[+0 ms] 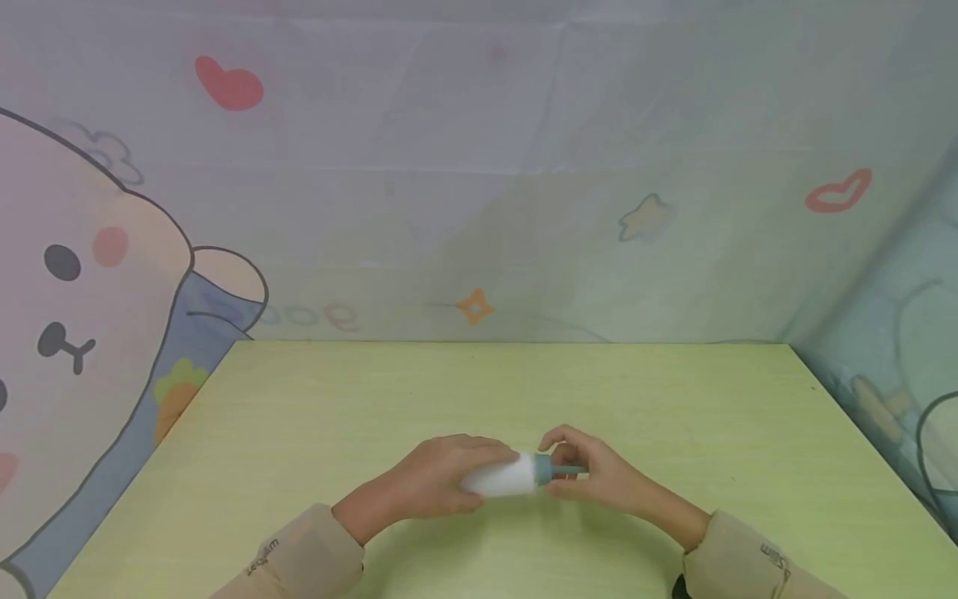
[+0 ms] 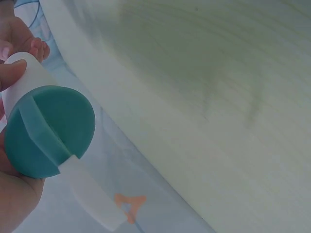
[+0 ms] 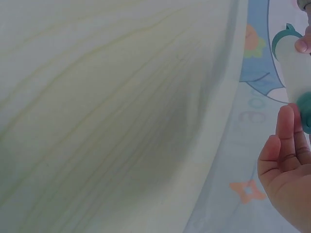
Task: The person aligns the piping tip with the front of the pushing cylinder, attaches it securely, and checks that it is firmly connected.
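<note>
A white bottle [image 1: 505,479] with teal ends lies sideways just over the table. My left hand [image 1: 437,478] grips its left part, thumb [image 2: 10,74] across the white body. In the left wrist view, the nearer round teal end [image 2: 75,114] has a raised band and a white tab-like piece [image 2: 90,194] sticking out. At the right, a teal cap [image 1: 542,470] and thin teal stem [image 1: 567,470] point toward my right hand [image 1: 602,481]. Its loosely bent fingers stand around the stem; the right wrist view shows fingertips [image 3: 285,114] beside the teal end, contact unclear.
Beneath both hands is a light wooden table [image 1: 374,391]. A printed cloth [image 1: 419,125] hangs behind it. A dark cable [image 1: 924,449] curves at the right edge, and a small black object [image 1: 679,587] shows by the right sleeve [image 1: 737,553].
</note>
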Action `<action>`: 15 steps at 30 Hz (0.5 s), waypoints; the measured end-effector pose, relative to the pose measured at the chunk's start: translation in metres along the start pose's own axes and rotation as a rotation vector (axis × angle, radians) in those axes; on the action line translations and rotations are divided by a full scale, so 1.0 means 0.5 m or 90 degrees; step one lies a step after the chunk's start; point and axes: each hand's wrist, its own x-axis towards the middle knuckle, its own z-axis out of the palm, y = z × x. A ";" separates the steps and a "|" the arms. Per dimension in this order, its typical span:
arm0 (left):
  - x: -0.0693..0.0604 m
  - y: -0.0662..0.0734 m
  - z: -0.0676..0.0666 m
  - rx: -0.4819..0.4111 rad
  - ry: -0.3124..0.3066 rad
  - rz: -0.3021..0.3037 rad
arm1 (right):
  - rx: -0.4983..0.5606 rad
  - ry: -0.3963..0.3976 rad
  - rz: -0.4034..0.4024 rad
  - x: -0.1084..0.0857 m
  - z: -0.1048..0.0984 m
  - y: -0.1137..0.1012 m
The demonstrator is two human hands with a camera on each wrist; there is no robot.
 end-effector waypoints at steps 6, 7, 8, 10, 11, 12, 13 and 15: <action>-0.005 -0.002 0.003 0.002 0.012 0.008 | 0.032 -0.011 -0.007 0.003 0.000 -0.004; -0.006 -0.002 0.004 0.001 0.012 0.010 | 0.035 -0.013 -0.008 0.003 0.000 -0.004; -0.006 -0.002 0.004 0.001 0.012 0.010 | 0.035 -0.016 -0.006 0.003 0.000 -0.005; -0.005 -0.003 0.005 -0.001 0.009 0.011 | 0.035 -0.020 -0.006 0.004 0.000 -0.004; -0.005 -0.003 0.006 -0.002 0.008 0.011 | 0.036 -0.022 -0.007 0.004 0.000 -0.004; -0.005 -0.004 0.007 -0.004 0.007 0.012 | 0.038 -0.025 -0.006 0.003 0.000 -0.004; -0.005 -0.004 0.007 -0.006 0.007 0.013 | 0.041 -0.027 -0.005 0.003 0.000 -0.004; -0.005 -0.004 0.008 -0.007 0.007 0.016 | 0.052 -0.029 -0.004 0.003 0.000 -0.004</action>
